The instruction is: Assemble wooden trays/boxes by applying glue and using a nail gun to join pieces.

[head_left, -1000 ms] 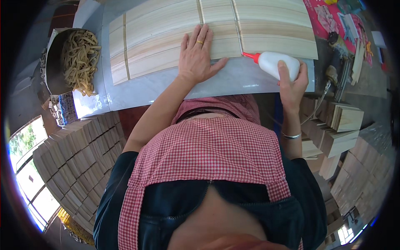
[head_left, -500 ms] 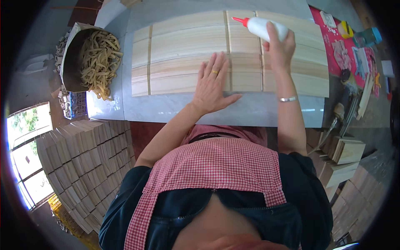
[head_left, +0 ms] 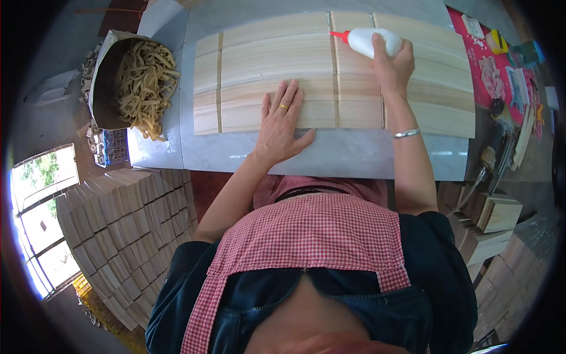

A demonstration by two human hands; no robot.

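Observation:
Pale wooden boards lie side by side on the table, crossed by several narrow grooves. My left hand rests flat on the near boards, fingers stretched out, thumb apart near the front edge. In my right hand is a white glue bottle with a red nozzle, tilted nearly level and pointing left. Its tip is over or at the groove right of the boards' middle, towards the far end; contact cannot be made out. A whitish line shows in that groove beyond the tip.
A container full of tan rubber-like bands stands at the left of the grey table. To the right, a red mat carries a blue-capped jar, cloths and brushes. Stacked wood pieces rise at lower left, more blocks at lower right.
My left hand has slid left along the boards, away from the middle groove. The bottle's nozzle has shifted slightly left and nearer, to that groove. The whole view has shifted a little.

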